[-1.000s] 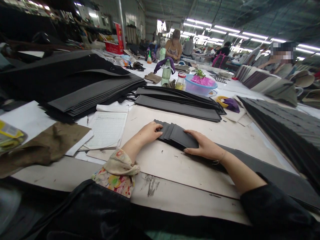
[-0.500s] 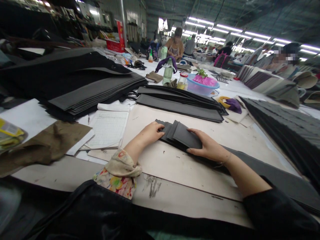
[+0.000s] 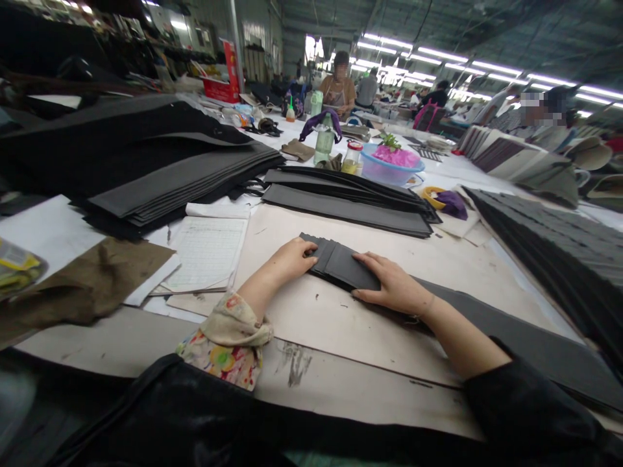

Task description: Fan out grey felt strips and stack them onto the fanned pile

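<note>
A stack of long dark grey strips [image 3: 348, 264], maybe fabric or leather, lies slantwise on the pale board [image 3: 285, 303]. The ends of its layers are stepped. My left hand [image 3: 295, 257] is closed on the stack's far left end, thumb and fingers at its edges. My right hand [image 3: 393, 284] spans the strips further right, fingers on the far edge and thumb on the near edge, gripping them. Part of the stack is hidden under this hand, and the strips run on beneath my right forearm toward the lower right.
Behind the board lies another pile of black and grey strips [image 3: 345, 211]. A large dark stack [image 3: 185, 175] stands at left, beside a written notepad [image 3: 207, 250] and brown cloth [image 3: 82, 282]. More dark strips [image 3: 545, 259] lie right. A blue basin [image 3: 392, 168], jar and bottle stand behind.
My right hand has slid left and down along the stack, and the layers that stood raised in front of it now lie flatter. My left hand stays at the end.
</note>
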{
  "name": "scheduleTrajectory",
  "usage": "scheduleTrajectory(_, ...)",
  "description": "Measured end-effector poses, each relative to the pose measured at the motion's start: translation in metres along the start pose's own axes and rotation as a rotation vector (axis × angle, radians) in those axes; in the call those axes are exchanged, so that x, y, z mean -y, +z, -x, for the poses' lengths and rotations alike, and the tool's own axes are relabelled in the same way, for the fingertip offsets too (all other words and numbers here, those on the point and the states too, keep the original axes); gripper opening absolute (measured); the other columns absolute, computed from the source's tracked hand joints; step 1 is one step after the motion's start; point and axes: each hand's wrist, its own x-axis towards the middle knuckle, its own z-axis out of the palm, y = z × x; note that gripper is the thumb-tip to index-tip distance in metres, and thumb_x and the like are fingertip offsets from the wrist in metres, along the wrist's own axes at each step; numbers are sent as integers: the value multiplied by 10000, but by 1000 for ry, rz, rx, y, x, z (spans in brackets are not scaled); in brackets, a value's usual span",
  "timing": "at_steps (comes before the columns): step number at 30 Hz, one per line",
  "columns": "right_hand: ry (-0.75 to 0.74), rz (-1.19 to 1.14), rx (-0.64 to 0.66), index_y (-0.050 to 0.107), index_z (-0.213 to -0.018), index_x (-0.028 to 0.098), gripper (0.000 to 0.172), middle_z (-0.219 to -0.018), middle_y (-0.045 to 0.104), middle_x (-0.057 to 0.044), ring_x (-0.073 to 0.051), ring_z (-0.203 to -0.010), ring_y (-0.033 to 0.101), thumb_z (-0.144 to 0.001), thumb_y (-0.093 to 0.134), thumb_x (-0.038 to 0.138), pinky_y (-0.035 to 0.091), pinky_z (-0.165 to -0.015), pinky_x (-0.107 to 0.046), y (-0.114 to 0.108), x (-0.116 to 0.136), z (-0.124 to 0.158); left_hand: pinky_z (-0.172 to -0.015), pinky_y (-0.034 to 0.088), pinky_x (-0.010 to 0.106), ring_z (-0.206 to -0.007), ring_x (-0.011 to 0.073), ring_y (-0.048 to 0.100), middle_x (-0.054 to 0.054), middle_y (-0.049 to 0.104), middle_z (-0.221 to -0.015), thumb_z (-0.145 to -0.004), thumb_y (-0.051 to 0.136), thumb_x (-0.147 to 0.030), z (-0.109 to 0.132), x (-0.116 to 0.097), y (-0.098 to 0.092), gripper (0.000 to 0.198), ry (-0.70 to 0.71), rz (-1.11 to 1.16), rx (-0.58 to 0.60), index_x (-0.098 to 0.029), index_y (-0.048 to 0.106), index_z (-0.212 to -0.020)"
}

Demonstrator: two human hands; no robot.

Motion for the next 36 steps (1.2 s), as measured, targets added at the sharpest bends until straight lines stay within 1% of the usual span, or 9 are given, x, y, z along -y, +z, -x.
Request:
scheduleTrajectory(5, 38, 53, 14, 292, -1335, 217, 788, -1344, 365, -147, -307, -1199, 378, -696, 466, 644, 323, -975, -482, 5, 1, 3, -856, 427, 310, -918, 206, 562, 77, 627, -955, -757, 435, -248, -1, -4, 2, 298, -75, -10, -61, -168, 643, -956)
scheduleTrajectory(10, 47, 52, -19, 296, -1333, 212, 788, -1338, 373, -150, -306, -1197, 378, -695, 467, 642, 321, -971, -482, 8, 1, 4, -841, 427, 319, -897, 202, 564, 75, 638, -947, -739, 451, -238, -3, -7, 3, 267, -79, 103, -103, -155, 649, -897)
scheduleTrajectory(14, 36, 38, -42, 296, -1331, 217, 787, -1337, 375, -147, -306, -1191, 385, -691, 474, 639, 325, -965, -488, 9, 1, 5, -660, 448, 278, -717, 159, 570, 44, 656, -845, -739, 450, -301, -3, -8, 1, 266, -171, 377, -91, -158, 629, -874)
scheduleTrajectory(16, 34, 29, -50, 292, -1333, 223, 788, -1337, 373, -147, -310, -1191, 385, -689, 476, 638, 328, -959, -498, 10, 0, 5, -550, 408, 257, -586, 134, 525, 26, 638, -732, -729, 460, -353, -2, -8, 0, 272, -236, 447, -79, -155, 623, -819)
scheduleTrajectory(19, 33, 18, -57, 287, -1334, 236, 788, -1331, 381, -140, -308, -1187, 390, -685, 483, 638, 333, -956, -498, 10, 0, 5, -483, 326, 250, -501, 120, 440, -11, 530, -540, -699, 481, -399, 0, -7, 1, 272, -239, 380, -45, -160, 590, -632)
scheduleTrajectory(22, 35, 17, -41, 288, -1334, 226, 801, -1332, 378, -142, -303, -1187, 392, -680, 484, 644, 331, -965, -485, 8, -1, 5, -482, 285, 249, -506, 116, 402, -28, 447, -489, -693, 475, -410, 1, -7, 3, 292, -176, 304, -28, -171, 538, -539)
scheduleTrajectory(27, 31, 11, -15, 275, -1342, 228, 815, -1340, 373, -139, -304, -1196, 380, -673, 497, 639, 331, -966, -491, 4, -4, 8, -506, 301, 248, -539, 122, 429, -25, 487, -531, -689, 485, -430, 1, -5, 5, 287, -157, 286, 3, -177, 573, -588)
scheduleTrajectory(31, 47, 18, 1, 283, -1339, 209, 813, -1342, 372, -143, -299, -1202, 376, -680, 492, 635, 326, -980, -474, 1, -4, 11, -521, 313, 259, -553, 136, 463, -14, 525, -539, -686, 511, -449, 2, -8, 7, 289, -185, 215, -34, -185, 579, -590)
scheduleTrajectory(36, 52, 26, 1, 290, -1335, 214, 797, -1336, 382, -136, -299, -1198, 381, -683, 499, 621, 332, -974, -473, 2, -5, 12, -538, 309, 272, -590, 152, 495, -4, 565, -595, -691, 539, -430, 6, -20, 10, 242, -224, 67, -80, -203, 569, -613)
